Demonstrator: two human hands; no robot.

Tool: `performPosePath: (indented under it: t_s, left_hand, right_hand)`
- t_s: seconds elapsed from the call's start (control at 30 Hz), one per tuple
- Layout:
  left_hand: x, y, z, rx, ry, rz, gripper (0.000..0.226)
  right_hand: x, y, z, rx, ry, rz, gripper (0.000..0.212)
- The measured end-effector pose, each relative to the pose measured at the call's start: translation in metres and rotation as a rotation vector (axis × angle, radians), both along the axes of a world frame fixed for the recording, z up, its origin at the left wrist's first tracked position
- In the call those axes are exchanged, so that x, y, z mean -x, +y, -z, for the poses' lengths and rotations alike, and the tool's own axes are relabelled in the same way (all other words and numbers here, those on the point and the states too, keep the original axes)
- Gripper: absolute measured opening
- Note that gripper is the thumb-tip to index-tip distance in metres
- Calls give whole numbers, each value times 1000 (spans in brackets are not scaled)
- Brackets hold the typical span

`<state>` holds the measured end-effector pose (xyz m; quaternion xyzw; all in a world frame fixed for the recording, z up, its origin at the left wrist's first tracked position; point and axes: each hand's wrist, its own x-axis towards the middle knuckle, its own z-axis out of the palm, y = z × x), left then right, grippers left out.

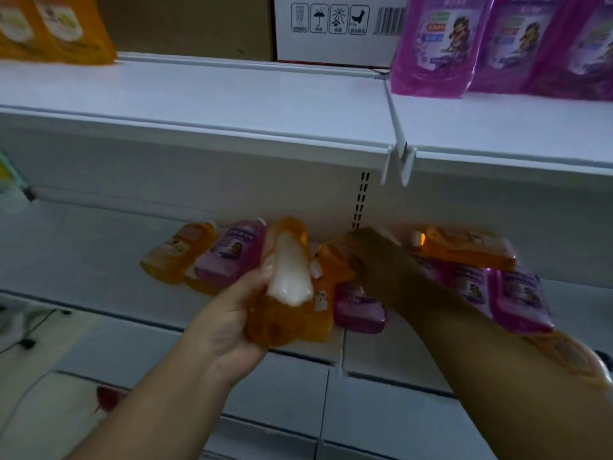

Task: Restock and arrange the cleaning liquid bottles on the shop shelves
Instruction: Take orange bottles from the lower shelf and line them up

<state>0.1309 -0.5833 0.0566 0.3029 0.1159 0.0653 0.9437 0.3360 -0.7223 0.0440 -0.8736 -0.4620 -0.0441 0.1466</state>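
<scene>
Left hand (229, 313) wraps its grip round an orange bottle (285, 293) held near the lower shelf (99, 260), the right hand (368, 260) reaches in among the toppled bottles (464, 270), its grip hidden, and a nudge could send one off the edge.

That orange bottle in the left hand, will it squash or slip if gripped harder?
The orange bottle looks like glossy translucent plastic full of liquid, so probably somewhat heavy and a bit slick. The left hand wraps its lower body; the wall likely gives slightly rather than collapsing. Its flat shape should not roll, like the purple bottle lying on the shelf.
</scene>
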Motion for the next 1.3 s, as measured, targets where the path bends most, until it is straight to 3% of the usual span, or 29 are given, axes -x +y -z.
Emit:
performPosePath:
  t_s: [0.1, 0.23, 0.3, 0.43, 0.53, 0.6, 0.7, 0.77, 0.87, 0.97, 1.13, 1.3]
  left_hand:
    - [19, -21, -8, -68, -71, -26, 60]
    - [33, -42, -9, -310, 39, -234, 114]
    - [39, -51, -3, -415, 117, -354, 123]
    - [51, -65, 4, -468, 175, -454, 102]
    - [60, -69, 5, -519, 186, -449, 68]
    - [64, -68, 2, -552, 192, -424, 59]
    - [69, -62, -2, -602, 199, -389, 70]
    - [75, -56, -6, -634, 187, -377, 89]
    - [89, -42, -17, -700, 139, -392, 109]
    - [118, -17, -28, -769, 113, -434, 113]
    - [198, 50, -46, -816, 63, -511, 108]
    - [291, 121, -66, -851, 13, -582, 81]
  right_hand:
    - [-7, 10, 17, 193, -51, 31, 47]
    - [-11, 18, 8, 275, -287, 15, 36]
    - [-22, 22, 2, 343, -258, 2, 48]
    - [-40, 25, 1, 411, -14, 24, 84]
    - [-36, 24, 5, 401, -32, 9, 107]
    - [-27, 22, 3, 399, -22, -17, 113]
    - [-12, 17, -1, 312, -53, -68, 110]
    - [6, 13, -3, 206, -44, -54, 105]
    - [47, 16, -12, 26, 133, -55, 100]
    - [102, 34, -27, -185, 294, -191, 77]
    - [193, 96, -47, -408, 738, -217, 57]
    - [288, 162, -81, -627, 842, -259, 66]
